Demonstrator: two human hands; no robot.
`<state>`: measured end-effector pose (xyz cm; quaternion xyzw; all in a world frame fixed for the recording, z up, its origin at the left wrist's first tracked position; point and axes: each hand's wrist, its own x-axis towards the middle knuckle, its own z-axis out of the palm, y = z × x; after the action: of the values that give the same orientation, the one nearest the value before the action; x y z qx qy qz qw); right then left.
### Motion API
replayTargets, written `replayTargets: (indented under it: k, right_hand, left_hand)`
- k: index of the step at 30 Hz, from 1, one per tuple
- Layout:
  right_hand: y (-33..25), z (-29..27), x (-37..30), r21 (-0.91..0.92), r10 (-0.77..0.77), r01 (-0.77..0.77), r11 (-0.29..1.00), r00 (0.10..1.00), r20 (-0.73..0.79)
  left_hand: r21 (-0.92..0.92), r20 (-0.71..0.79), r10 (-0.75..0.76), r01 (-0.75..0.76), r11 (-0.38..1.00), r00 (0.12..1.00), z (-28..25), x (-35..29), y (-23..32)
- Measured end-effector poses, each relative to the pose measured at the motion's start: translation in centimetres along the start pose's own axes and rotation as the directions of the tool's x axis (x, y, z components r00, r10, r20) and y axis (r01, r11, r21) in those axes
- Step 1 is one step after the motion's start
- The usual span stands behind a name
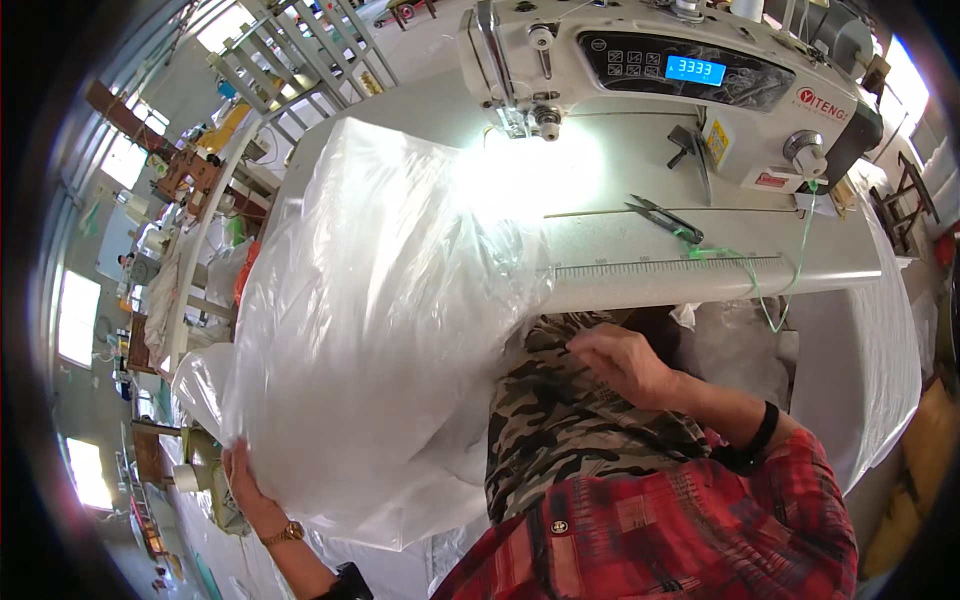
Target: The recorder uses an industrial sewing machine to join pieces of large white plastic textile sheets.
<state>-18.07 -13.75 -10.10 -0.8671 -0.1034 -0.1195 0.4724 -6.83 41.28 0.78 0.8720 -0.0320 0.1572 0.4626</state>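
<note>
A large piece of translucent white plastic sheeting (pixel 360 330) spreads over the left of the sewing table (pixel 700 240) and hangs down beside my lap. Its upper part lies by the lit needle area of the sewing machine (pixel 620 60). My left hand (pixel 248 497) holds the sheeting's lower left edge, its fingers partly hidden by the plastic. Over my thigh, just in front of the table edge, my right hand (pixel 632 366) is closed with curled fingers. Whether anything is between them cannot be seen.
Thread snips (pixel 665 218) lie on the table, near a loose green thread (pixel 745 262) running from the machine's handwheel. A ruler scale (pixel 640 262) marks the front edge. More plastic (pixel 740 345) hangs under the table at right. A grey slatted frame (pixel 300 60) stands beyond the table's left.
</note>
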Motion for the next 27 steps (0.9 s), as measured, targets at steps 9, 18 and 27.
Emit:
replayTargets:
  k: [9, 18, 27]
  right_hand:
    - [6.1, 14.3, 6.1, 0.714, 0.172, -0.529, 0.460, 0.841, 0.513]
    - [-3.8, 14.7, 1.9, 0.450, -0.107, -0.386, 0.805, 0.652, 0.751]
    - [0.9, 13.3, 3.4, 0.692, 0.290, -0.434, 0.577, 0.901, 0.323]
  left_hand:
    - [0.777, -0.225, -0.183, 0.289, 0.559, 0.957, -1.4, 9.3, 7.4]
    - [-0.063, 0.616, 0.612, -0.743, 0.666, 0.496, 20.8, 4.2, 18.4]
    - [0.282, 0.509, 0.389, -0.576, 0.767, 0.768, 29.1, 10.1, 12.2]
